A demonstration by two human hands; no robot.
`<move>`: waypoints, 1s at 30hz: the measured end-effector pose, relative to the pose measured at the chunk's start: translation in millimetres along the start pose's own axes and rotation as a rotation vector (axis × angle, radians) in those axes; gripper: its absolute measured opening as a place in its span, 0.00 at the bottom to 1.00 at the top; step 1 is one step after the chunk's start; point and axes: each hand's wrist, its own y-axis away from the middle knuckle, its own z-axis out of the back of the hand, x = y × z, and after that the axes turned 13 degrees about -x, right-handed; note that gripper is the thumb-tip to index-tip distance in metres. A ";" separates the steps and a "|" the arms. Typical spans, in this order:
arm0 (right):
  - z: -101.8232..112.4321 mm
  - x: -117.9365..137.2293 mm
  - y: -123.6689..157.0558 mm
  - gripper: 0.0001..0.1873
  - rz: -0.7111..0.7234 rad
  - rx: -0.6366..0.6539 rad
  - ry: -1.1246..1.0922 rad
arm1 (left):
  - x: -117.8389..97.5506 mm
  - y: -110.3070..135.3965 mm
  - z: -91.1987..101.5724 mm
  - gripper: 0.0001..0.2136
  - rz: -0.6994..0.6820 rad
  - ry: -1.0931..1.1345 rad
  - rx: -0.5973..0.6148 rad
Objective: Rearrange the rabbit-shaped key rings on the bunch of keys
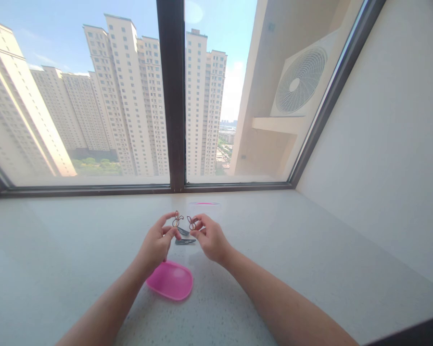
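My left hand [162, 240] pinches a thin brown looped hair tie [176, 220] between thumb and fingers. Facing it, my right hand [209, 235] has its fingertips closed on a similar brown hair tie [192, 224]. The two ties are held up close together with a small gap between them, and each shows ear-like loops at the top. Below them on the white sill lie two dark grey snap hair clips, an upper clip [183, 231] and a lower clip [185, 242]. A pink tray [182, 294] rests nearer to me, partly covered by my left hand and wrist.
A flat clear item with a pink strip [204, 203] lies near the window frame [130, 191]. The pale speckled sill [274, 269] meets a white wall [389, 158] on the right. Tall buildings and an air-conditioner unit [299, 79] stand outside the glass.
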 end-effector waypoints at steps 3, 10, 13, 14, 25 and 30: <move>-0.3 0.2 -0.1 0.12 0.015 0.000 0.003 | 0.3 -0.1 0.2 0.21 0.000 -0.003 0.002; -1.3 2.3 4.3 0.11 0.088 -0.021 0.006 | 0.1 0.2 -0.2 0.21 -0.003 0.006 -0.004; -1.4 3.1 5.2 0.12 0.098 -0.042 0.008 | -1.0 0.3 -0.3 0.22 -0.002 0.003 -0.005; -1.4 3.0 5.1 0.12 0.094 -0.046 0.011 | -1.4 0.3 -0.3 0.22 0.001 0.003 -0.004; -0.9 -3.9 1.8 0.12 0.029 -0.032 0.048 | -3.8 1.3 -0.8 0.23 0.007 0.022 -0.004; -1.3 -2.5 2.1 0.12 0.033 -0.036 0.059 | -3.4 0.8 -0.4 0.24 0.012 0.018 -0.006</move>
